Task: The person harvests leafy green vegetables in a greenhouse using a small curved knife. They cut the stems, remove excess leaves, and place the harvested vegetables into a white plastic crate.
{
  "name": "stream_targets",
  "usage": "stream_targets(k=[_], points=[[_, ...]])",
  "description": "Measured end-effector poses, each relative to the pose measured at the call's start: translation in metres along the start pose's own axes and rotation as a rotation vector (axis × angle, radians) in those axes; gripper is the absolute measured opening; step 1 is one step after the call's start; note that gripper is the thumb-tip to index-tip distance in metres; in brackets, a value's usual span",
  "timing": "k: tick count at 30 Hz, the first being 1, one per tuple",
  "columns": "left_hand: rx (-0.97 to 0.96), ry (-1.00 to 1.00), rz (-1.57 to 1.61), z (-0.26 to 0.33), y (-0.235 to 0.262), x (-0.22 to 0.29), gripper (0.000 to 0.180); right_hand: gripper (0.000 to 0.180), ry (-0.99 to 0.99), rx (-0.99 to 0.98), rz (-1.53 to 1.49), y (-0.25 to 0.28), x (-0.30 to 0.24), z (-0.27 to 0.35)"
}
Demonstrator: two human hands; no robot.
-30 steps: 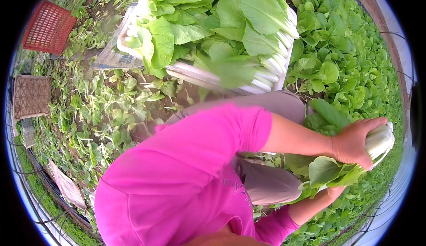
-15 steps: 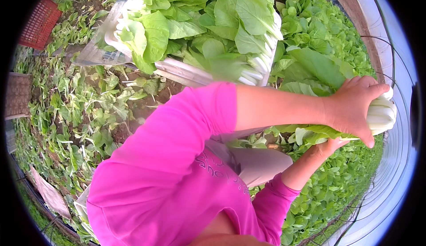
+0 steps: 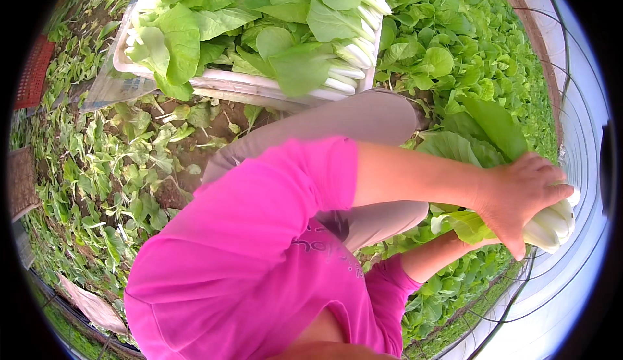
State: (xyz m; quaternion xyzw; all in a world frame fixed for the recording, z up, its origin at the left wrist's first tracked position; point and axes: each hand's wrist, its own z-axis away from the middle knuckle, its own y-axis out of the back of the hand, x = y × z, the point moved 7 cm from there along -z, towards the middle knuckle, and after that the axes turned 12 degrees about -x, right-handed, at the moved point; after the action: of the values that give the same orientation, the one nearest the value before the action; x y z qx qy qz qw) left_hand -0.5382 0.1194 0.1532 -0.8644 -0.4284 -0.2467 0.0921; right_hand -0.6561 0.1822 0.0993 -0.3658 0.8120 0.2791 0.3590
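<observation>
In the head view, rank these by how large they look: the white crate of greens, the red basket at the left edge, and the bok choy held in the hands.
1. white crate of greens, largest by far.
2. bok choy gripped by the left hand.
3. red basket.
The last two are unsure: the bok choy is nearer, the basket cut off by the rim.

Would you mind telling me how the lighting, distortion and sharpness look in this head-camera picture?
Head view: bright, even daylight with soft shadows; strong fisheye bending, with a black rim; the pale sheeting at right looks washed out; the left hand gripping the bok choy is fairly sharp, the crate of cut greens sharp too.
</observation>
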Motion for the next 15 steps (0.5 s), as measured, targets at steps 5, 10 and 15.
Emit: stream_targets(k=[5,10,15], points=[[-0.051,0.101,-0.415,0.006,0.019,0.005,0.101,0.064,0.021,-0.013,0.121,0.003,-0.001,0.005],[-0.334,0.17,-0.387,0.009,0.066,-0.004,0.112,0.058,0.053,-0.076,0.138,-0.024,0.01,0.004],[-0.316,0.324,0.013,0.02,0.092,-0.01,0.118,0.053,0.079,-0.191,0.14,-0.067,0.02,0.007]])
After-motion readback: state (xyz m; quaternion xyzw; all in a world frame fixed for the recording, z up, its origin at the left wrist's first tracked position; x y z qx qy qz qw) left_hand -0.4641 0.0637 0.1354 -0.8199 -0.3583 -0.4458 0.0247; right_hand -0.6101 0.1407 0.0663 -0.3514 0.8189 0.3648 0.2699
